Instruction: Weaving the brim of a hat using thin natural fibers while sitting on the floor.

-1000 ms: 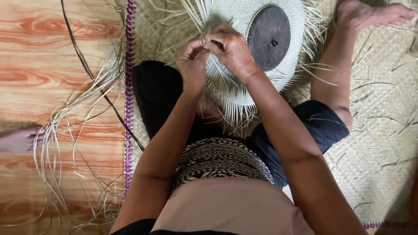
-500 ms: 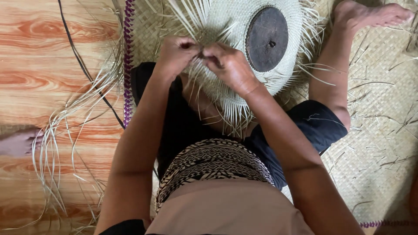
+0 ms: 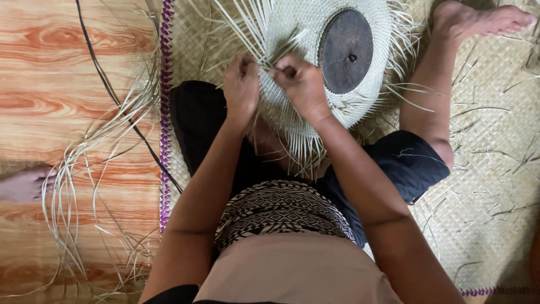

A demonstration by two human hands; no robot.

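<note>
In the head view, a pale round woven piece [image 3: 315,62] is being held over the lap of a seated person, and everything below is being placed relative to it. A dark round disc [image 3: 345,50] is lying on its middle, towards its right side. Loose pale strips [image 3: 242,28] are sticking out all around its rim. At its lower left edge, the left hand [image 3: 241,84] is being kept closed, with strips being pinched between the fingers. Just to the right of it, still on the woven piece, the right hand [image 3: 301,84] is being closed on other strips in the same way; the two hands are almost touching. Under the woven piece a woven floor mat [image 3: 484,186] with a purple border [image 3: 165,112] is being used as a seat. A bare foot [image 3: 478,19] is resting on the mat to the right of the woven piece. Far to the left of it, loose strips [image 3: 73,186] and a thin dark cord [image 3: 112,95] are lying on a wood-pattern floor [image 3: 56,56].
</note>
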